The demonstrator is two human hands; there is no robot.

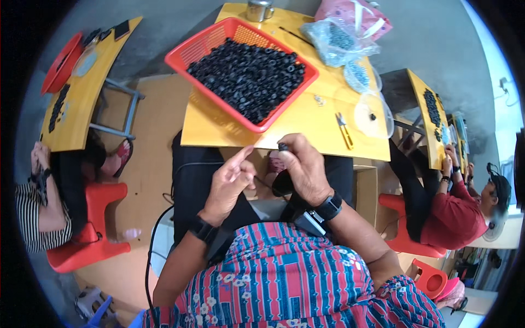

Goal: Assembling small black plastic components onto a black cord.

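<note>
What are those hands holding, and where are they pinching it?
The right hand pinches a small black piece between thumb and forefinger; their tips cover the gripped part. The left hand holds nothing I can see.

Grey wall [164, 16] across top of frame. Tan floor [150, 180], left of centre. Yellow counter [303, 126], upper centre; second yellow counter [82, 117], upper left. Red seat [106, 218], lower left. Bright pale strip [495, 60], upper right edge.

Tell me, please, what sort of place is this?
Probably a small assembly workshop: a red basket full of small black parts, yellow-handled snips on the yellow table, and people seated at similar tables either side.
</note>
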